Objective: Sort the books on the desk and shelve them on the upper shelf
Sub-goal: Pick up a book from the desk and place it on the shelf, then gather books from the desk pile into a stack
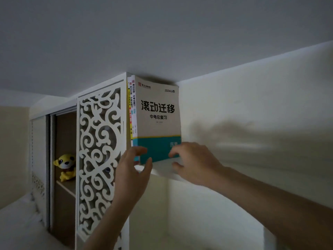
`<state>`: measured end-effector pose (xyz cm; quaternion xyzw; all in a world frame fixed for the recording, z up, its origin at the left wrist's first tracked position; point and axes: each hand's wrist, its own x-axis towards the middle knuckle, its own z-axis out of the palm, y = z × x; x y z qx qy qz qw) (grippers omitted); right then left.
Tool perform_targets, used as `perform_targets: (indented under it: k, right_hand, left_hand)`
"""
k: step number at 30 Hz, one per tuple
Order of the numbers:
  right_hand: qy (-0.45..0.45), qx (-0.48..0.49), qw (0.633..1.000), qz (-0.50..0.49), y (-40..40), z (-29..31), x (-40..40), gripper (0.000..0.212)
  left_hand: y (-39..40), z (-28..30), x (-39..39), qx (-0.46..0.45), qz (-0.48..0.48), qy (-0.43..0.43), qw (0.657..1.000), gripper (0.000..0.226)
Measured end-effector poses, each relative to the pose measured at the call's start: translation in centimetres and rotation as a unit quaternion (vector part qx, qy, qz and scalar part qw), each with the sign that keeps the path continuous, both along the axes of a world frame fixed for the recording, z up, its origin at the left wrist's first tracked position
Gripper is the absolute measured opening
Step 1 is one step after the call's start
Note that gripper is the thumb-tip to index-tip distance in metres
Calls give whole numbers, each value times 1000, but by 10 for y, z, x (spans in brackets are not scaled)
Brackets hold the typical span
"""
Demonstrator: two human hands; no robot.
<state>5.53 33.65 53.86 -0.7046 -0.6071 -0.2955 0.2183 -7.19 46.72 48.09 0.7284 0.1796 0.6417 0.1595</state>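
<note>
From the head camera, both bare hands reach up to a book [158,112] with a grey cover and teal lower band, standing upright on the upper shelf [162,171]. The left hand [132,170] has its fingers [139,150] curled around the book's lower left corner, thumb pressed on the teal band, so it grips that corner. The right hand [193,162] lays its fingertips [173,153] on the band's lower right edge, thumb below near the shelf board; whether it pinches or only touches cannot be told. Just left of the left fingers, two more books [132,109] stand spine-out, touching the held book and the white side panel [126,112]. Further left of that hand is a carved scroll screen [99,150], and beyond it a yellow plush toy [65,166] sits in a cabinet.
</note>
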Motion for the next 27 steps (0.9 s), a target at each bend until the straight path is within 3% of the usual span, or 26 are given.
perform_targets:
  k: [2, 5, 8, 13, 15, 18, 22, 24, 27]
  right_hand:
    - [-138, 36, 989, 41, -51, -29, -13, 17]
    - [-177, 9, 983, 51, -141, -109, -12, 10]
    - [-115, -80, 990, -24, -259, -200, 9, 16]
    - [21, -187, 966, -177, -487, -331, 14, 14]
    - [109, -220, 934, -259, -574, -374, 13, 20]
    - [254, -254, 846, -395, -684, -423, 5, 38]
    - [412, -236, 736, -483, -762, -473, -22, 45]
    - [458, -232, 699, -498, -773, -495, -34, 51]
    - [483, -228, 675, -509, -767, -518, -42, 55]
  left_hand:
    - [-42, -37, -10, 18, -9, 33, 999, 28]
    - [-106, -110, -13, -5, -51, 88, 995, 23]
    - [-189, -189, 3, -54, -139, 170, 974, 15]
    - [-370, -288, 42, -98, -307, 301, 898, 19]
    - [-435, -325, 61, -96, -351, 353, 862, 19]
    - [-516, -380, 91, -91, -406, 447, 792, 26]
    - [-582, -440, 116, -156, -358, 588, 708, 62]
    - [-594, -458, 123, -166, -293, 649, 682, 76]
    - [-596, -473, 132, -173, -218, 671, 688, 82]
